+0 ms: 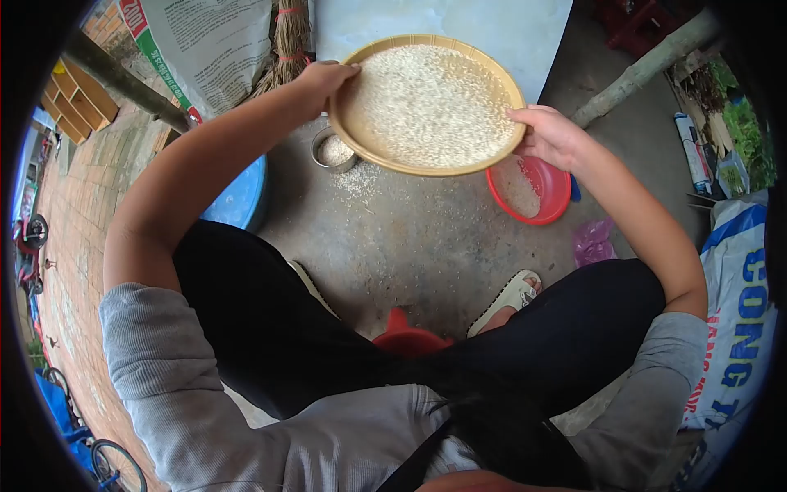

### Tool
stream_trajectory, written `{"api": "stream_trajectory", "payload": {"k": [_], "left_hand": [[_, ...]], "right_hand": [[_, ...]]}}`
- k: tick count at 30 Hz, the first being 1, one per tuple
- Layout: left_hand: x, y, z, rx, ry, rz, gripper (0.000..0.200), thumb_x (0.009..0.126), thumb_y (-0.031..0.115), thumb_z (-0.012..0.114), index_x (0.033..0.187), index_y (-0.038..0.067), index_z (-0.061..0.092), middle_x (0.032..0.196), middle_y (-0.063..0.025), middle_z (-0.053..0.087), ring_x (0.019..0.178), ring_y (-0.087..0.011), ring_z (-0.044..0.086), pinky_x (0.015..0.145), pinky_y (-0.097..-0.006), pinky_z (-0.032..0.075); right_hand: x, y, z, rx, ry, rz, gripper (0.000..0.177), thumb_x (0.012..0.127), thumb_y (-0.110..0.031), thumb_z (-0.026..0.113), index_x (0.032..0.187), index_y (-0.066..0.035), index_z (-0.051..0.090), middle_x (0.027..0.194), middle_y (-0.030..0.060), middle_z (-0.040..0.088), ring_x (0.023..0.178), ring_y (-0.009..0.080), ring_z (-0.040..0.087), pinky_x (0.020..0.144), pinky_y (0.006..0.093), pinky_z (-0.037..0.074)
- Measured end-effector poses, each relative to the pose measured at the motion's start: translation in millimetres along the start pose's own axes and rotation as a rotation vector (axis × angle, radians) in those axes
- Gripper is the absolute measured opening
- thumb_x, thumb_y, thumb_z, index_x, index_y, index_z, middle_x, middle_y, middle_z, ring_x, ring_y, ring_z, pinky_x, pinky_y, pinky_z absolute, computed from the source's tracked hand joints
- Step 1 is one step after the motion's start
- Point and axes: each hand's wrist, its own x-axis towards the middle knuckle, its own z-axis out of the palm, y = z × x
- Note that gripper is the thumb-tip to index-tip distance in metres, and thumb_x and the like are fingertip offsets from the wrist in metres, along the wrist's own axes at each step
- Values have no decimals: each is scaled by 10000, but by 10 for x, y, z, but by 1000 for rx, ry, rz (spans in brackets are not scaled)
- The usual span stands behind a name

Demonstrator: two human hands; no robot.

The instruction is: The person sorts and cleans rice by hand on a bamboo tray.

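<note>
Between my two hands is a round, shallow, tan winnowing tray (pixel 341 135), held up above the floor. Pale grains (pixel 430 102), which look like rice, cover most of its inside and are blurred. My left hand (pixel 326 84) grips the rim on the left, thumb on top. On the right, my right hand (pixel 551 135) pinches the rim, its other fingers partly under the tray. Below the tray's left side stands a small metal bowl (pixel 321 159) with grain in it. Under my right hand sits a red basin (pixel 556 190) holding pale grain, partly hidden by the tray.
Grains (pixel 358 182) lie spilled beside the metal bowl. A blue tub (pixel 239 197) is by my left knee, and a purple plastic bag (pixel 593 243) lies near my right knee. Printed sacks (pixel 209 53) stand at the back left, beside a straw broom (pixel 288 41).
</note>
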Motion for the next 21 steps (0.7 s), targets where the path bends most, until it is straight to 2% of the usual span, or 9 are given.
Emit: {"api": "stream_trajectory", "payload": {"k": [2,5,7,10,13,15,17,19,21], "left_hand": [[-13,10,-82,-37,-2,-39,332,900,257,571,1091,-14,542,876,-136,611,724,-240,655,648,-393,579],[-51,-74,-2,-45,50,-19,309,907,253,561,1068,-9,538,835,-129,611,699,-230,652,609,-384,572],[-262,-138,284,-22,52,-36,276,896,240,578,1034,1,554,756,-85,581,606,-171,593,517,-339,511],[-529,-144,530,60,-200,-75,226,872,245,606,950,33,592,652,-20,482,481,-108,383,441,-256,345],[-349,-109,318,184,-166,-55,231,878,254,607,938,32,594,662,-40,523,485,-111,440,430,-261,361],[-202,-11,32,40,7,-112,249,901,240,571,1012,17,584,776,-106,615,595,-177,626,522,-327,538],[-251,9,25,-86,67,-73,258,906,226,554,1047,11,575,791,-107,614,644,-188,647,592,-316,571],[-318,-16,142,11,131,34,258,904,219,553,1045,3,573,786,-103,610,650,-190,643,576,-317,567],[-338,-69,290,20,25,19,257,896,230,566,1040,18,583,724,-57,570,496,-122,484,416,-277,400]], "right_hand": [[-142,-33,187,-50,-139,-54,250,905,-180,541,1087,-10,517,1070,122,598,985,226,600,901,382,467],[-64,-38,32,6,-80,-61,269,911,-175,513,1094,21,508,1033,130,595,933,234,594,867,386,465],[258,56,-374,26,-23,-41,299,917,-155,470,1133,48,507,1091,160,594,979,260,598,883,407,471],[386,166,-612,95,38,55,310,919,-151,463,1153,46,506,1112,167,592,996,262,595,883,405,466],[301,168,-453,95,137,88,303,919,-165,486,1137,42,514,1102,154,595,988,254,597,887,405,467],[-51,20,8,-70,7,-60,300,915,-180,513,1119,40,519,1080,151,600,968,250,603,883,406,473],[-61,27,28,-68,-47,-77,304,907,-197,536,1101,36,524,1059,147,607,952,247,607,877,402,472],[95,28,-164,-15,-80,-67,298,911,-191,520,1101,38,522,1053,153,608,942,250,610,870,395,474],[256,49,-379,-36,18,-63,303,915,-178,496,1112,52,517,1062,154,607,940,253,613,871,394,488]]}}
